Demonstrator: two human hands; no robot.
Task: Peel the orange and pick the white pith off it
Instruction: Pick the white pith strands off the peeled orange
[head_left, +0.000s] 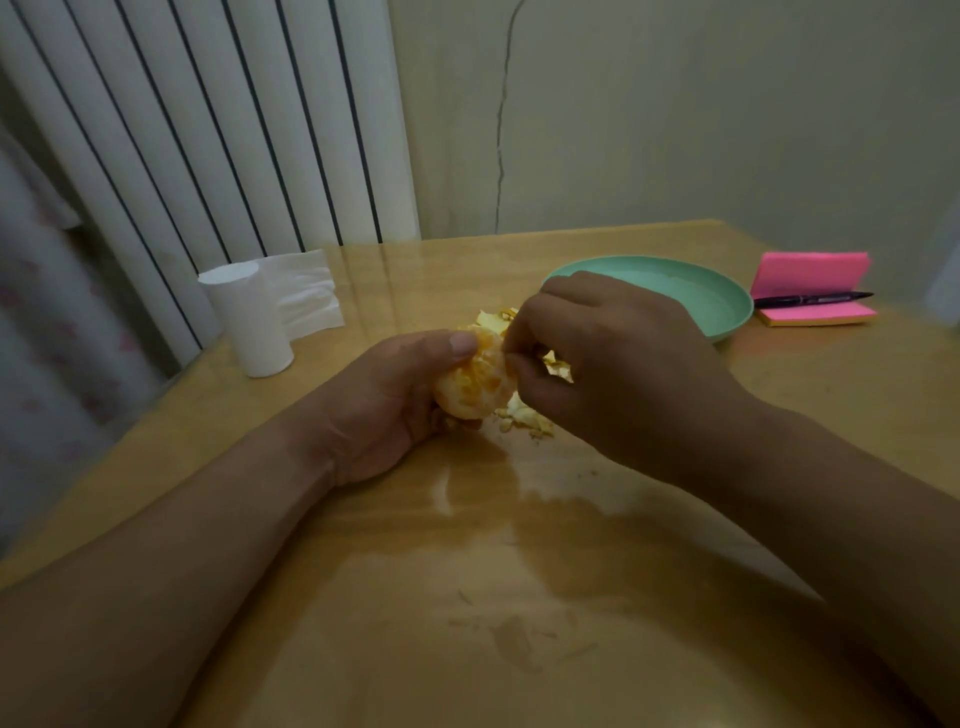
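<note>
Item, orange: fully peeled by the look of it, pale and mottled with pith, held just above the table near its middle, between your two hands. Item, left hand: wrapped round the fruit from the left, thumb laid over the top, fingers curled beneath, heel resting on the table. Item, right hand: fingers curled, thumb and forefinger pinched together against the fruit's upper right side; whether a strand of pith sits between the tips is too small to tell. Item, peel scraps: loose heap on the table just behind and below the fruit, partly hidden by your right hand. Item, green plate: beyond the right hand, nothing visible in it. Item, tissue roll: upright at far left, one sheet trailing behind. Item, pink sticky notes with a black pen lying across them: far right, beside the plate. Handling note, judged from the above: the peeling appears done and the pith-picking is in hand. Catch each white strand low, at its root, with nail and thumb pad, and draw it along the segment rather than straight out, so the membrane does not tear. Keep the left grip light, since the bare flesh will bruise and leak; roll the fruit with the left thumb to bring unpicked patches round to the right fingertips.
</note>
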